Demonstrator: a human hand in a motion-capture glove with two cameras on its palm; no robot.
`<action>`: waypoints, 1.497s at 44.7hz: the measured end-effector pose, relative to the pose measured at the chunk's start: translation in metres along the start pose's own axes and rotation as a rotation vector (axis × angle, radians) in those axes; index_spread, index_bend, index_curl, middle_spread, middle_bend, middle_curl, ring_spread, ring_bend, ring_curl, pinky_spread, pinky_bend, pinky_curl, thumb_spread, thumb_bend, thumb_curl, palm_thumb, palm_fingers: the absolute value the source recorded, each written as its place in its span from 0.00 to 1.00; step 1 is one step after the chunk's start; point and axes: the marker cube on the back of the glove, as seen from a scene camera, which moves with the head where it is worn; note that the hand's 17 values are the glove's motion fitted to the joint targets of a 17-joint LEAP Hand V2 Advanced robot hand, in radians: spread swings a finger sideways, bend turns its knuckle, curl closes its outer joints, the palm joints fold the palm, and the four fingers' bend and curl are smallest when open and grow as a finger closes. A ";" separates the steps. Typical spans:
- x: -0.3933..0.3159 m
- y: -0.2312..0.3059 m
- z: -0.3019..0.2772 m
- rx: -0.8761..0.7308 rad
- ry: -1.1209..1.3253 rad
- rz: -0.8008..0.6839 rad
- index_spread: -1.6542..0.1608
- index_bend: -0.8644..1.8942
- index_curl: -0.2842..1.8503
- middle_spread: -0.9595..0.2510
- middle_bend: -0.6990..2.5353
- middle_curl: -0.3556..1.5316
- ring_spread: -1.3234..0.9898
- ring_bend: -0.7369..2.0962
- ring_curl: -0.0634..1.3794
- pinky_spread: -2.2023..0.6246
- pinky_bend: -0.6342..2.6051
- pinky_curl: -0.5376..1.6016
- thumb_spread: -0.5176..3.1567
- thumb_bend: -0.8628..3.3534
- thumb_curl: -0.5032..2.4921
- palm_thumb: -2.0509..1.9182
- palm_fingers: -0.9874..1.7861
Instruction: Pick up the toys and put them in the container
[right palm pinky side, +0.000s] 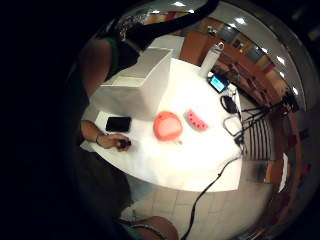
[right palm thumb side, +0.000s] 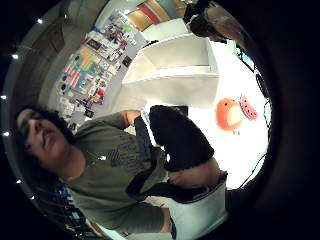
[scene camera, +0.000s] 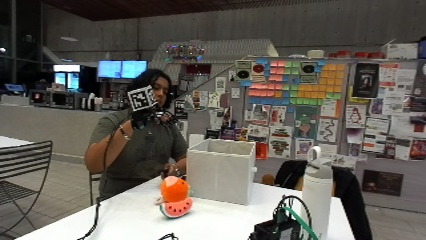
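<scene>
An orange plush toy (scene camera: 174, 190) stands on the white table (scene camera: 130, 217), with a watermelon-slice toy (scene camera: 177, 207) right in front of it. In the little finger side palm view the orange plush toy (right palm pinky side: 167, 126) and the watermelon-slice toy (right palm pinky side: 197, 120) lie side by side, a little apart. A white fabric container (scene camera: 219, 170) stands open-topped just behind them. My gloved right hand (scene camera: 143, 120) is raised at head height, well above the table and away from the toys, holding nothing. Its black thumb (right palm thumb side: 177, 137) shows relaxed.
The bare left hand (right palm pinky side: 116, 141) rests on the table's near edge around a small black thing, beside a black phone (right palm pinky side: 118, 123). A white bottle (scene camera: 317, 195) and a black device with cables (scene camera: 279, 227) stand at the table's far end. A metal chair (scene camera: 23, 170) stands off to the side.
</scene>
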 end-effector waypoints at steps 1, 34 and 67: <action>0.000 0.000 0.000 0.000 -0.001 -0.002 0.83 0.38 0.14 0.75 0.28 0.20 0.53 0.39 0.07 0.78 0.33 0.29 0.26 0.20 0.17 0.51 0.54; 0.097 -0.028 0.067 0.014 0.080 0.260 0.70 0.38 0.22 0.66 0.30 0.30 0.45 0.46 0.16 0.77 0.36 0.37 0.51 0.20 0.21 0.50 0.53; 0.259 -0.059 0.258 -0.019 0.162 0.611 0.71 0.36 0.24 0.54 0.37 0.37 0.39 0.57 0.23 0.69 0.39 0.39 0.50 0.20 0.24 0.51 0.67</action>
